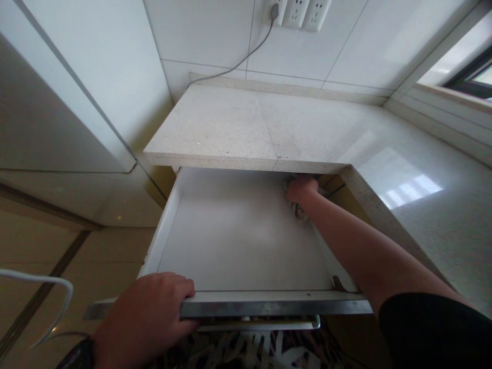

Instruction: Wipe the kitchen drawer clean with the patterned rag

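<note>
A white drawer (238, 233) is pulled out from below the stone countertop. My left hand (151, 307) is closed over the left part of its metal-edged front panel (277, 308), thumb on the outer side and fingers over the top. Inside the drawer, at the far right corner, my right hand (302, 189) is closed on a crumpled, patterned cloth (299, 211). The cloth touches the drawer near its right side wall. Part of my right hand's fingers is hidden, close under the countertop edge.
The pale countertop (230, 123) overhangs the drawer's back and runs down the right side. A grey cable (234, 69) hangs from a wall socket (295, 13). A tall white cabinet (88, 66) stands at left. A white cord (63, 282) loops at lower left. Below is a handle bar (261, 325).
</note>
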{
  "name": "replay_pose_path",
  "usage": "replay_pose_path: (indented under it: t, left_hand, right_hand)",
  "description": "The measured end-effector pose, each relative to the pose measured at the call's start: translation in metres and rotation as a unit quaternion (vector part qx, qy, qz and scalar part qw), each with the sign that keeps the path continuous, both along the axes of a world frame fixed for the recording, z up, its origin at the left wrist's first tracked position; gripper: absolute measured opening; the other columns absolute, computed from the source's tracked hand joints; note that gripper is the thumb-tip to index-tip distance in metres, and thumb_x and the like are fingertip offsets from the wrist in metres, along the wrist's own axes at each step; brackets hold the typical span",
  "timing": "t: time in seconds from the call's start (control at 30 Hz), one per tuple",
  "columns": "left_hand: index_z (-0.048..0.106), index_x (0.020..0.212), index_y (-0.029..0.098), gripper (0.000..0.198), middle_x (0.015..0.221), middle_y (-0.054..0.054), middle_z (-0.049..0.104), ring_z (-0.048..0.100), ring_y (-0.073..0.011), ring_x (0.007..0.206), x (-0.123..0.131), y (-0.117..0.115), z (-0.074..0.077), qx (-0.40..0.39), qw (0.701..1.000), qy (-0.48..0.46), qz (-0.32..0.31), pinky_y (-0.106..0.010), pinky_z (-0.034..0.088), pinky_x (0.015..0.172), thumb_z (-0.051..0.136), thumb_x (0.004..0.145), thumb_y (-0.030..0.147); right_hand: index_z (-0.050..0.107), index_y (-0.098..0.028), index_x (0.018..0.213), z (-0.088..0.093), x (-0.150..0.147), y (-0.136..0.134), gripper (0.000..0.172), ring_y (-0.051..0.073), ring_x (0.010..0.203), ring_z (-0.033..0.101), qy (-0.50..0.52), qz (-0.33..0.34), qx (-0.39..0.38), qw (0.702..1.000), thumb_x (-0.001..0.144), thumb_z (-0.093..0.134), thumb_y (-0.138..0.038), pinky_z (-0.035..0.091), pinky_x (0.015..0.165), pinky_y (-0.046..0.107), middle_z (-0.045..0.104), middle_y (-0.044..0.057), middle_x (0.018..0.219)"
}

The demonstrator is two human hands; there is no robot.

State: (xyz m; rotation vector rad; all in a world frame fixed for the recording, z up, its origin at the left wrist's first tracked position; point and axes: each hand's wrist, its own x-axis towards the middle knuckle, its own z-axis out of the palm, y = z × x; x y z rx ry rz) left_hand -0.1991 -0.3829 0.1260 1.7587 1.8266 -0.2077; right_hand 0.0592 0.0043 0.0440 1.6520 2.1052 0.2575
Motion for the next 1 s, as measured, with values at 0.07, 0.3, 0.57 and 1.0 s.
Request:
replay_pose_path:
  t: [0.07,0.3,0.57,1.0]
  left_hand:
    - [0.070,0.083,0.025,0.017,0.086,-0.006,0.070,0.065,-0.0271,0.086,-0.001,0.000,0.000,0.002,1.000,0.001,-0.004,-0.040,0.045,0.078,0.060,0.075,0.037]
    - [0.069,0.081,0.025,0.018,0.084,-0.005,0.069,0.065,-0.0265,0.083,-0.002,-0.004,-0.001,0.018,1.000,-0.001,-0.006,-0.039,0.044,0.075,0.059,0.079,0.040]
    - [0.070,0.082,0.025,0.023,0.084,-0.005,0.070,0.065,-0.0266,0.083,-0.003,-0.004,-0.001,0.038,0.999,-0.006,-0.016,-0.039,0.043,0.074,0.058,0.083,0.045]
    - [0.069,0.081,0.026,0.032,0.083,-0.004,0.070,0.065,-0.0259,0.079,-0.004,-0.007,-0.007,0.060,0.998,0.003,-0.022,-0.037,0.039,0.067,0.059,0.084,0.057]
  right_hand:
    - [0.070,-0.012,0.123,0.001,0.005,-0.009,0.048,0.039,0.116,0.058,-0.003,0.005,-0.003,1.000,0.087,0.050,-0.037,0.051,0.081,0.049,0.049,0.028,0.142]
    - [0.065,-0.010,0.130,0.013,0.022,-0.051,0.056,0.041,0.114,0.058,-0.033,0.038,-0.023,0.998,0.085,0.054,-0.042,0.052,0.079,0.049,0.039,0.029,0.150]
    - [0.070,-0.013,0.122,0.033,0.047,-0.105,0.051,0.038,0.110,0.061,-0.065,0.087,-0.068,0.992,0.084,0.055,-0.043,0.051,0.082,0.048,0.048,0.025,0.145]
    - [0.077,-0.015,0.088,0.082,0.085,-0.169,0.031,0.041,0.092,0.069,-0.047,0.104,-0.308,0.945,0.069,0.071,-0.039,0.051,0.079,0.052,0.072,0.025,0.099]
